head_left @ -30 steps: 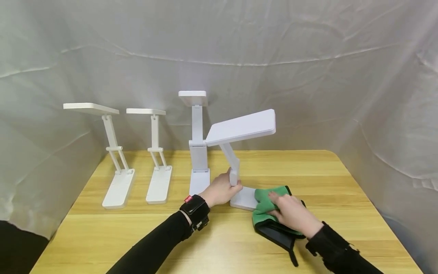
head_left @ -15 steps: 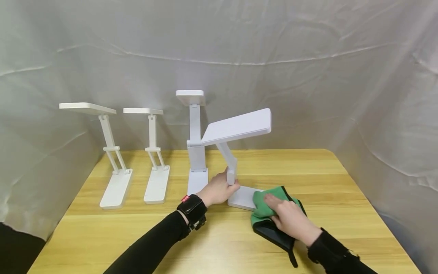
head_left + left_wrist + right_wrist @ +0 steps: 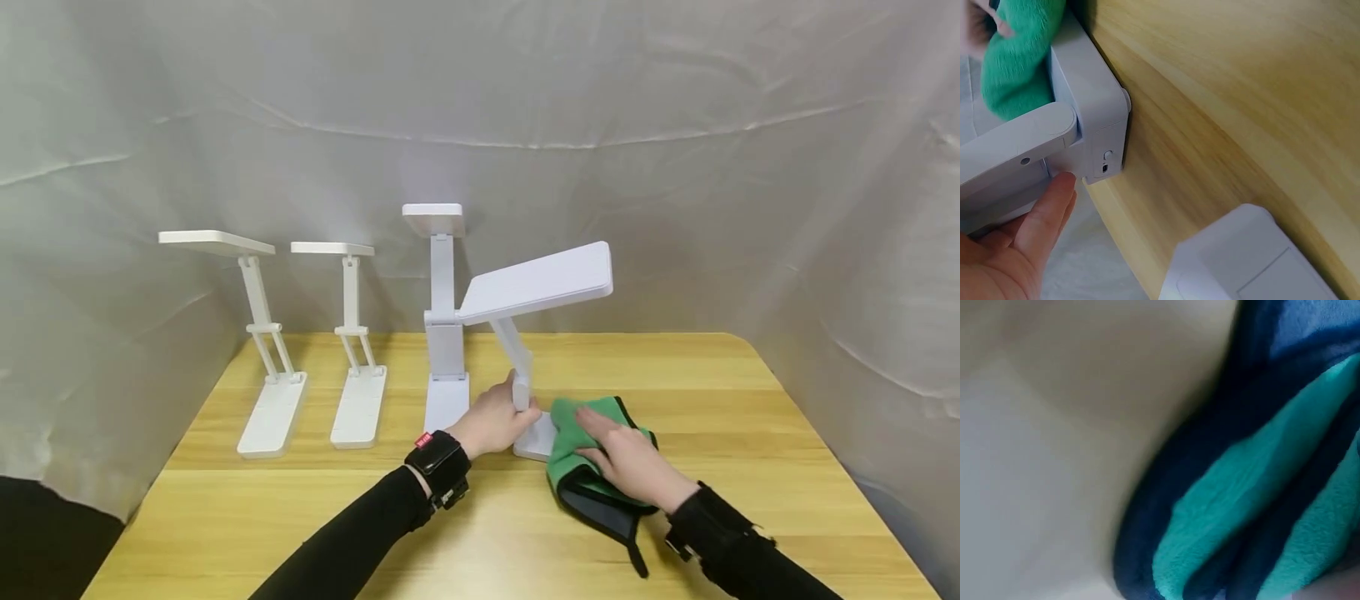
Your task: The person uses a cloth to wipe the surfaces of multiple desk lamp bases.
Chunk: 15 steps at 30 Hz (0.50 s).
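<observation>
A white folding desk lamp [image 3: 536,283] stands right of the middle of the table, its panel tilted. My left hand [image 3: 495,421] grips the lower arm of this lamp just above its base. In the left wrist view, that hand's fingers [image 3: 1047,215] lie by the hinge of the arm, close to the lamp base [image 3: 1094,94]. My right hand [image 3: 630,462] holds a green cloth [image 3: 573,429] with black edging and a grey underside against the base, whose right part is covered. The right wrist view shows mostly cloth folds [image 3: 1229,506], close up and blurred.
Three more white desk lamps stand unfolded to the left: a far-left lamp [image 3: 272,417], a second lamp [image 3: 358,408] and a third lamp [image 3: 446,350] right behind my left hand. A grey curtain [image 3: 675,183] surrounds the wooden table [image 3: 480,542] at the back and sides.
My right hand and the cloth first slid right, exposing more of the base, then came back left over it. My left hand keeps its grip. The head view shifted slightly.
</observation>
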{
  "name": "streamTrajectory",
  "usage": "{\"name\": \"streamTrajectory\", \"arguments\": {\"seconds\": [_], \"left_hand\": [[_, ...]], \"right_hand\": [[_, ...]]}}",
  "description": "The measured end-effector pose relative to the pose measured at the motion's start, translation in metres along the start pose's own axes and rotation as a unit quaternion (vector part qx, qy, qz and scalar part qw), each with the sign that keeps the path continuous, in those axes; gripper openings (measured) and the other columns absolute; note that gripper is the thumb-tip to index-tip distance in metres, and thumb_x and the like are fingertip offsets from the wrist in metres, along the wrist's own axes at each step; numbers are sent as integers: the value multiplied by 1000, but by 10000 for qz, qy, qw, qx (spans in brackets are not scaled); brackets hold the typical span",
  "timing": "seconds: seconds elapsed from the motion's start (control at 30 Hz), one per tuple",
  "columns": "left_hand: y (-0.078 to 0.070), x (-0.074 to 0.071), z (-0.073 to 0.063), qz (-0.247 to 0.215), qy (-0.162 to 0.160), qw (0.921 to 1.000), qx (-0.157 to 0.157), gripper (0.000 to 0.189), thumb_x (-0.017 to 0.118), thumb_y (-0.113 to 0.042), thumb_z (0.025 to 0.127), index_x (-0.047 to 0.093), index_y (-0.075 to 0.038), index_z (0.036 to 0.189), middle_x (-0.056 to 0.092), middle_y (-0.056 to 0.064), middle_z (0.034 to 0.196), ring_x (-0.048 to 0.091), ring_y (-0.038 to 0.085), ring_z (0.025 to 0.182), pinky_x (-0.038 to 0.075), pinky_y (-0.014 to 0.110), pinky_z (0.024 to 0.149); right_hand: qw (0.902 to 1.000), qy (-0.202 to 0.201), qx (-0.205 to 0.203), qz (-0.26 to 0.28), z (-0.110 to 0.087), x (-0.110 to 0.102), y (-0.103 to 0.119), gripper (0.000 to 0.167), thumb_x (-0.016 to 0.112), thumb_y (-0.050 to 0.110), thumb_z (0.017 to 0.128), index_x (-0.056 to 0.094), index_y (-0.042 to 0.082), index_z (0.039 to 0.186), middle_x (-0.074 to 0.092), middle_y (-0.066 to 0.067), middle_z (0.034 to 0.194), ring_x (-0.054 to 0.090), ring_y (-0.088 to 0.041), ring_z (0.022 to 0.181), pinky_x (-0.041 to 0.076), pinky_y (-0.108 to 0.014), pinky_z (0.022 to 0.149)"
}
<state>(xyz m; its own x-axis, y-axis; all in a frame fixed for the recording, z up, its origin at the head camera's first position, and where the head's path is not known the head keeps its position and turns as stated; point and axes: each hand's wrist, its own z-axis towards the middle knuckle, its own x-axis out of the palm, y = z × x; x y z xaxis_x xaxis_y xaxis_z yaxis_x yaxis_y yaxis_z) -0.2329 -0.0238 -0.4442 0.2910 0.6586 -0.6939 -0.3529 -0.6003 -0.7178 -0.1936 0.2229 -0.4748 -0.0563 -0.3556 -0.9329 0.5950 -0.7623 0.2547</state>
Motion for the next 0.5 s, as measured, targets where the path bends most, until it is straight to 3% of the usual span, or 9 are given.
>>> {"name": "streamTrajectory", "arguments": {"seconds": [0.17, 0.27, 0.37, 0.43, 0.5], "left_hand": [[-1, 6, 2, -56, -9, 10000, -82, 37, 51, -27, 97, 44, -3, 123, 52, -1, 79, 53, 13, 68, 48, 27, 61], [0, 7, 3, -64, 20, 10000, -55, 37, 50, -27, 96, 44, -3, 124, 51, -1, 78, 52, 12, 67, 47, 27, 60], [-1, 7, 4, -97, 49, 9999, -39, 41, 50, -28, 96, 43, -1, 127, 50, -1, 79, 52, 12, 68, 47, 26, 62], [-1, 6, 4, -124, 49, 9999, -55, 44, 50, -27, 97, 41, 1, 130, 49, -1, 78, 52, 13, 68, 47, 27, 63], [-2, 6, 4, -128, 67, 9999, -41, 46, 50, -27, 97, 40, 3, 131, 48, -1, 78, 51, 13, 67, 47, 28, 63]], "right_hand": [[9987, 325, 368, 137, -27, -8, -15, 75, 76, 27, 89, 43, -7, 147, 50, -29, 148, 52, -44, 135, 50, -55, 103], [9979, 426, 429, 216, -34, -10, -18, 84, 81, 28, 84, 41, -10, 148, 47, -32, 149, 53, -45, 133, 51, -53, 102], [9984, 196, 472, 241, -37, -12, -16, 71, 84, 16, 80, 53, -10, 139, 56, -32, 140, 67, -41, 115, 57, -48, 93], [9976, 54, 612, 304, -39, -14, -14, 58, 83, 6, 79, 61, -7, 131, 63, -30, 133, 75, -27, 87, 62, -39, 79], [9959, -50, 815, 393, -41, -15, -10, 51, 81, -2, 77, 66, -6, 126, 66, -28, 127, 63, -7, 56, 57, -24, 61]]}}
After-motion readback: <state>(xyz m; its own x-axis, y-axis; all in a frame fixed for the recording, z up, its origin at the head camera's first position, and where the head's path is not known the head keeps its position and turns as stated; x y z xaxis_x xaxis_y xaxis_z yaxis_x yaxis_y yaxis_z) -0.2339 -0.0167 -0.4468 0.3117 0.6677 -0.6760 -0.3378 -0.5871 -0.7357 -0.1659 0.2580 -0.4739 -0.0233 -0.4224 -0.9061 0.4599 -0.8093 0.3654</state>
